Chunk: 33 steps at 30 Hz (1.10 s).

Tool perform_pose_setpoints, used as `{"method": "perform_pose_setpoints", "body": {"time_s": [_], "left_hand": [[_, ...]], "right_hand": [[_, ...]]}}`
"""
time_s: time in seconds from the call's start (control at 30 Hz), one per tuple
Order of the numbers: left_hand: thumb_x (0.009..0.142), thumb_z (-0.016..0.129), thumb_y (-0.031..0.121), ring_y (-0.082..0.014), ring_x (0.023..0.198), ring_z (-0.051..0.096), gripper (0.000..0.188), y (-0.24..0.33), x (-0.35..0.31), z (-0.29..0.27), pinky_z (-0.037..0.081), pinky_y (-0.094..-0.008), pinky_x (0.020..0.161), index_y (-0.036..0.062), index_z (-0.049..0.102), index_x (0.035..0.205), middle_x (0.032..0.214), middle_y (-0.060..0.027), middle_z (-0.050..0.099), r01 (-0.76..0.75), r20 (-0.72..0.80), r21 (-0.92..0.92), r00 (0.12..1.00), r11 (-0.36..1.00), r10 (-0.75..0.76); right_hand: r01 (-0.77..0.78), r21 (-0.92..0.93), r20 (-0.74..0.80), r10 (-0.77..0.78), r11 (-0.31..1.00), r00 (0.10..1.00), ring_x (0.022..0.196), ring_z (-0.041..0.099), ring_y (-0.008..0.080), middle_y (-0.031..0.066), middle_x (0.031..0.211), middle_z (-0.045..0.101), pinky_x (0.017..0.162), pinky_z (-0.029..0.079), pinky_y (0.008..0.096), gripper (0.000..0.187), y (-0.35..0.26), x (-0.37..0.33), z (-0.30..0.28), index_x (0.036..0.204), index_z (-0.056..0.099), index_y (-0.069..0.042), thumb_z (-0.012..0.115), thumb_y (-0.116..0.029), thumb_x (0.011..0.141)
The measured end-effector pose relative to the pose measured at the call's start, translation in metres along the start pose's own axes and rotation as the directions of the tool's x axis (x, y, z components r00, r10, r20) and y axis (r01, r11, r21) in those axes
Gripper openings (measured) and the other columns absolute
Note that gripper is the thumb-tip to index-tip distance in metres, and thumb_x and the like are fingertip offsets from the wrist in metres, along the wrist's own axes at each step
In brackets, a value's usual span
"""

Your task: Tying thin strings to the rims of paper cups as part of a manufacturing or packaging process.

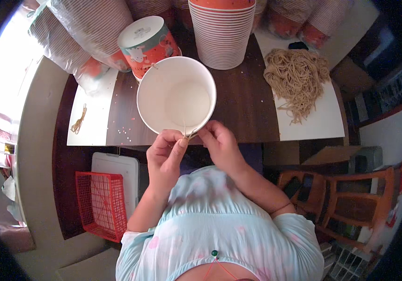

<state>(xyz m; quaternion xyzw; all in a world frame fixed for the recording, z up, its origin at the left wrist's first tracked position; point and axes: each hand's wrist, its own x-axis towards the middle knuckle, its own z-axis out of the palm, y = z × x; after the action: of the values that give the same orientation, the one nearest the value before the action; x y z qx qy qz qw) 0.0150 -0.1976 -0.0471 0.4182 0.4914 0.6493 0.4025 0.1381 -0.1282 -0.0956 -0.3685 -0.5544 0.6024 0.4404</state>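
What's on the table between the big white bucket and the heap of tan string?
In the head view, just brown tabletop with a few tiny specks lies between the white bucket and the string.

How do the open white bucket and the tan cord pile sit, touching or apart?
Apart. The head view shows dark tabletop between the white bucket's right rim and the tan cord pile.

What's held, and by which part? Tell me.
Left hand and right hand pinch thin cord at the near rim of the paper bucket; exact part unclear.
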Motion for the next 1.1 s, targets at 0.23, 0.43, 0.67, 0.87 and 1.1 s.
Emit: {"method": "perform_pose_setpoints", "body": {"time_s": [0.23, 0.43, 0.67, 0.87, 1.1], "left_hand": [[0.087, 0.059, 0.002, -0.0065, 0.076, 0.049, 0.002, 0.012, 0.008, 0.003, 0.039, -0.0193, 0.068, -0.0002, 0.058, 0.087, 0.089, -0.0015, 0.055, 0.078, 0.051, -0.157, 0.996, 0.984, -0.071], [0.085, 0.061, -0.001, -0.0068, 0.075, 0.051, 0.002, 0.01, 0.006, 0.006, 0.042, -0.0203, 0.068, 0.0008, 0.06, 0.085, 0.09, -0.0015, 0.055, -0.064, 0.045, 0.054, 0.997, 0.997, 0.061], [0.074, 0.064, 0.007, -0.0244, 0.088, 0.057, 0.027, 0.047, 0.022, -0.004, 0.042, -0.0347, 0.079, 0.0031, 0.063, 0.101, 0.092, -0.0128, 0.061, -0.392, 0.152, 0.751, 0.886, 0.532, 0.438], [0.075, 0.061, 0.014, -0.029, 0.081, 0.059, 0.022, 0.061, 0.06, -0.006, 0.039, -0.0412, 0.084, 0.005, 0.061, 0.095, 0.077, -0.0082, 0.061, -0.584, 0.662, 0.548, 0.74, 0.599, 0.115], [0.091, 0.057, 0.011, -0.0078, 0.059, 0.037, 0.031, 0.047, 0.05, -0.002, 0.032, -0.0246, 0.057, 0.0037, 0.042, 0.065, 0.063, 0.0012, 0.044, -0.282, 0.212, 0.089, 0.942, 0.955, 0.258]], "right_hand": [[0.536, -0.604, 0.056, -0.64, 0.589, 0.767, 0.103, 0.051, 0.0306, 0.0116, 0.112, 0.053, 0.088, 0.039, 0.0431, 0.037, -0.054, -0.015, -0.012, 0.104, 0.059, -0.009, 0.073, -0.013, 0.07], [0.681, -0.523, 0.209, -0.697, 0.512, 0.686, 0.091, 0.055, 0.0252, 0.0038, 0.095, 0.06, 0.08, 0.04, 0.0392, 0.025, -0.042, 0.0, -0.007, 0.086, 0.059, -0.012, 0.074, -0.011, 0.065], [0.717, -0.501, 0.208, -0.737, 0.485, 0.644, 0.087, 0.055, 0.0242, 0.0019, 0.089, 0.06, 0.077, 0.04, 0.0388, 0.021, -0.058, 0.006, -0.012, 0.08, 0.06, -0.012, 0.074, -0.01, 0.065], [0.674, -0.486, 0.213, -0.672, 0.557, 0.709, 0.085, 0.055, 0.0241, 0.0021, 0.088, 0.059, 0.077, 0.04, 0.0385, 0.02, -0.062, 0.006, -0.022, 0.077, 0.062, -0.012, 0.077, -0.012, 0.064], [0.664, -0.546, 0.315, -0.608, 0.512, 0.728, 0.081, 0.055, 0.0235, 0.0042, 0.084, 0.06, 0.074, 0.041, 0.0356, 0.019, -0.086, -0.012, -0.027, 0.072, 0.061, -0.009, 0.077, -0.007, 0.063]]}}
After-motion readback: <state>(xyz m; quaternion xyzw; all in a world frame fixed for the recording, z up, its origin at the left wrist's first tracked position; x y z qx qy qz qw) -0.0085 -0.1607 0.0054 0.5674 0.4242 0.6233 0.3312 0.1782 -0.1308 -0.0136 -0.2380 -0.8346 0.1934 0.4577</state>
